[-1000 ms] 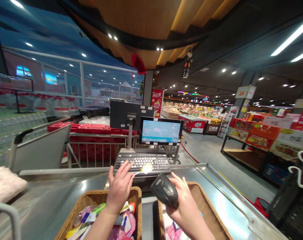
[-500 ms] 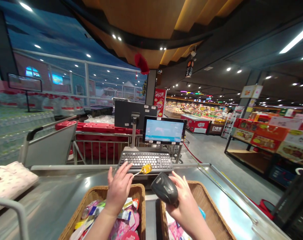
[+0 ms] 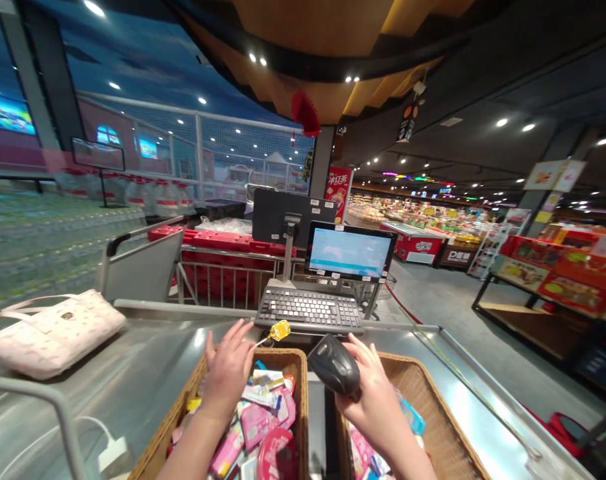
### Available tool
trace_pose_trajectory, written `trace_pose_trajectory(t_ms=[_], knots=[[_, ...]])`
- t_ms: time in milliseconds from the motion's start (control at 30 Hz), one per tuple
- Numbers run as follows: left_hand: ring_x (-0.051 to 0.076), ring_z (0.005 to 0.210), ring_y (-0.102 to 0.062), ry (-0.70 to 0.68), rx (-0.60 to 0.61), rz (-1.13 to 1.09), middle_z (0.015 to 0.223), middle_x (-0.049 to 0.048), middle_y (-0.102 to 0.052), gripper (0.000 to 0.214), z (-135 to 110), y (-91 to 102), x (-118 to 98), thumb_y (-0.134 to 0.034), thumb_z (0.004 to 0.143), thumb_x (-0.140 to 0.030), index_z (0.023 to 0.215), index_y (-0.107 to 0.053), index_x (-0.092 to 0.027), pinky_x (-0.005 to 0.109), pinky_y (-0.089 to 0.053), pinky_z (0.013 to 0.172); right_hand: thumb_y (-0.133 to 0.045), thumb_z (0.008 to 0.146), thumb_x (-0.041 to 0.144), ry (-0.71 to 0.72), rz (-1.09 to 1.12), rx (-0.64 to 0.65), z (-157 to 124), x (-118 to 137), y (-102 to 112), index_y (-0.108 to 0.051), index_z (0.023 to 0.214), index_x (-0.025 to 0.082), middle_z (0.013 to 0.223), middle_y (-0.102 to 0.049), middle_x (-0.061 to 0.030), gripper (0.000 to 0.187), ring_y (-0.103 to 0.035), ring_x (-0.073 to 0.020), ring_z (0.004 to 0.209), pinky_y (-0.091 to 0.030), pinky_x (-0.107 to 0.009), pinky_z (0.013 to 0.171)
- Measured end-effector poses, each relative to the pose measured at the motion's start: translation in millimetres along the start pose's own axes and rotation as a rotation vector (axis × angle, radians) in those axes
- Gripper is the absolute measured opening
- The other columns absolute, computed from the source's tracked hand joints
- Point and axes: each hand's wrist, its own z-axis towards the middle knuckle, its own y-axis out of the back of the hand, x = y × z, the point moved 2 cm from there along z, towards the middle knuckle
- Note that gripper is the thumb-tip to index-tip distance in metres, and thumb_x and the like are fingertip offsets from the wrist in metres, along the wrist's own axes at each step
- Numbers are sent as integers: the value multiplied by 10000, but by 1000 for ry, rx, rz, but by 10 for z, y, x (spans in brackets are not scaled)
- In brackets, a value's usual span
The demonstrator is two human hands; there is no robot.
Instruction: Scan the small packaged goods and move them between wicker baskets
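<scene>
A lollipop in a yellow wrapper (image 3: 279,331) is pinched by its thin white stick in my left hand (image 3: 229,372), just in front of the keyboard (image 3: 310,307). My right hand (image 3: 370,383) grips a black handheld barcode scanner (image 3: 334,365), its head pointing up and to the left, towards the lollipop. The two are apart. Below my left hand stands a wicker basket (image 3: 303,407) of small, colourful packets and a round red tin (image 3: 277,455). Under my right forearm a second wicker basket (image 3: 440,417) holds more packets, partly hidden by the arm.
Behind the keyboard stands a lit touchscreen (image 3: 350,251) beside a dark monitor seen from behind (image 3: 290,217). A pale handbag (image 3: 57,333) lies on the metal counter at left. A white charger (image 3: 114,457) and a grey metal tube (image 3: 57,407) are at lower left.
The camera view has turned left, so the scene shifts right and more of the handbag shows. My left hand has drawn the lollipop slightly back from the keyboard. Both hands keep their holds.
</scene>
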Motion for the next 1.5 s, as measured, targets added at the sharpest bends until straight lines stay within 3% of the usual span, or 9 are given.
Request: trace_pose_trajectory(t_ms=[233, 500, 700, 833, 1000, 1200, 1333, 1500], knots=[[303, 1265, -520, 201, 131, 111, 1208, 77, -694, 272, -312, 30, 468, -456, 886, -192, 738, -682, -218, 655, 19, 1139, -513, 640, 102, 26, 39, 35, 55, 104, -125, -629, 1189, 277, 1295, -588, -48, 588, -312, -318, 1422, -131, -629, 1169], [310, 1293, -486, 362, 367, 263, 1235, 92, -681, 303, -624, 37, 781, -441, 856, -167, 782, -728, -231, 709, -45, 1112, -541, 677, 140, 50, 84, 70, 115, 202, -254, -632, 1193, 250, 1287, -589, -71, 535, -326, -325, 1415, -136, -634, 1163], [316, 1313, -468, 433, 545, 327, 1291, 103, -648, 317, -716, 25, 832, -442, 858, -180, 825, -750, -250, 729, -114, 1089, -551, 693, 160, 37, 132, 79, 135, 241, -345, -629, 1187, 284, 1276, -596, -48, 515, -336, -311, 1412, -127, -629, 1168], [305, 1340, -443, 395, 532, 312, 1378, 103, -580, 312, -604, 17, 685, -435, 878, -183, 926, -737, -243, 718, -155, 1088, -551, 670, 139, 10, 128, 73, 81, 152, -336, -633, 1174, 265, 1281, -594, -61, 526, -345, -318, 1406, -129, -628, 1170], [310, 1331, -456, 200, 449, 133, 1399, 122, -557, 271, -294, -140, 197, -469, 899, -280, 1009, -710, -221, 668, -208, 1110, -542, 648, 106, -76, 71, -6, -113, -171, -100, -621, 1179, 246, 1282, -598, -70, 555, -380, -315, 1383, -168, -609, 1169], [335, 1408, -344, -93, 456, -170, 1437, 102, -520, 216, -17, -616, -894, -525, 877, -314, 976, -700, -234, 639, -218, 1130, -541, 664, 107, -197, -44, -168, -513, -736, 419, -623, 1143, 202, 1257, -609, -100, 495, -435, -311, 1337, -260, -566, 1151], [348, 1448, -258, -265, 559, -328, 1497, 118, -442, 213, 19, -966, -1709, -583, 839, -331, 983, -692, -219, 627, -167, 1161, -565, 691, 170, -308, -119, -250, -854, -1087, 688, -593, 1182, 171, 1285, -593, -133, 492, -419, -339, 1351, -256, -600, 1142], [327, 1475, -189, -501, 809, -345, 1529, 150, -381, 309, -35, -1433, -2547, -633, 794, -379, 1034, -687, -192, 591, -116, 1185, -586, 689, 211, -409, -148, -319, -1164, -1390, 888, -576, 1190, 142, 1284, -594, -161, 506, -442, -350, 1334, -302, -585, 1126]])
